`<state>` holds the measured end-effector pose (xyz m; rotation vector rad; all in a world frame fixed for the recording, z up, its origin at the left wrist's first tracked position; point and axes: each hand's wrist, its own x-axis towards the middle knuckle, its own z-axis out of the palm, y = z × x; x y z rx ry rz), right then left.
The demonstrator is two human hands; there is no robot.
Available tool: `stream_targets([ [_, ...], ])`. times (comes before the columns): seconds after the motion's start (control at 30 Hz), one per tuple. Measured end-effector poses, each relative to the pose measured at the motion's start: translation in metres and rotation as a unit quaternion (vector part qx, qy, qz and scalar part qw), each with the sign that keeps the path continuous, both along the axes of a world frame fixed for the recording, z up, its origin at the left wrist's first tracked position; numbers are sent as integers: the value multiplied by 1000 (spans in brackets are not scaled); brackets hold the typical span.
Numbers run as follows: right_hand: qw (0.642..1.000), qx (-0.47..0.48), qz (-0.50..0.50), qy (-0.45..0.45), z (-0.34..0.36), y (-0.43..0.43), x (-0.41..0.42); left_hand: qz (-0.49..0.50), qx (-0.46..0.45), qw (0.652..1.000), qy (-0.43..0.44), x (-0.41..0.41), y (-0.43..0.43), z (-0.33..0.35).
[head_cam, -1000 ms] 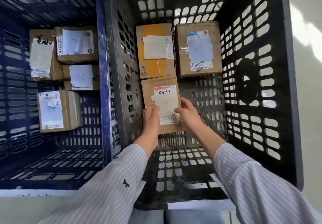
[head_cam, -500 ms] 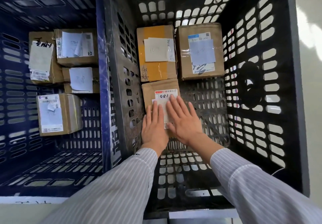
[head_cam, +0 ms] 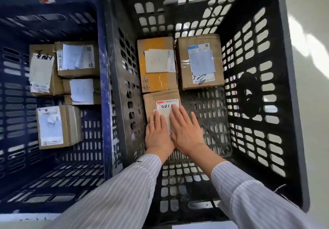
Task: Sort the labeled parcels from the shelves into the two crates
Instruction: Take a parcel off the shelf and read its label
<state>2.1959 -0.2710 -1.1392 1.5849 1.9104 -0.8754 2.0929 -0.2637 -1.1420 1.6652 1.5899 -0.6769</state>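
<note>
We have both hands flat on the small cardboard parcel (head_cam: 152, 100) on the floor of the black crate (head_cam: 258, 104). Our left hand (head_cam: 157, 134) and right hand (head_cam: 186, 130) lie side by side on its top with fingers straight, pressing rather than grasping, nothing curled round an edge.

The parcel's long axis runs away from us, toward the crate's far wall. Its white label (head_cam: 166, 106) faces up, and the handwritten number on it reads upright from where we stand.

The parcel's far edge meets the yellow-taped parcel (head_cam: 156, 81), and its left edge sits close along the crate's left wall. A larger parcel (head_cam: 183, 65) stands just beside the yellow-taped one, in the far right part.

To the right of our hands and on the near side we see bare slotted floor.

The blue crate (head_cam: 102, 68) alongside holds four parcels (head_cam: 69, 109) toward its far end.
</note>
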Motion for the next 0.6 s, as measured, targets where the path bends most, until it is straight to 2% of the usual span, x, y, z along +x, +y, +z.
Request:
stream_targets([
  [0.13, 999, -31, 40, 4, 4, -9, -3, -12, 7, 999, -35, -6, 0, 4],
  [0.33, 996, -72, 37, -30, -9, -10, -12, 37, 4, 998, -58, -6, 2, -7],
  [0.47, 995, -72, 55, -45, -15, -9, -11, 43, 5, 997, -56, -4, -1, -14],
  [0.6, 994, -78, 49, -51, -18, -9, -13, 31, -33, 998, -35, 1, 10, -11],
])
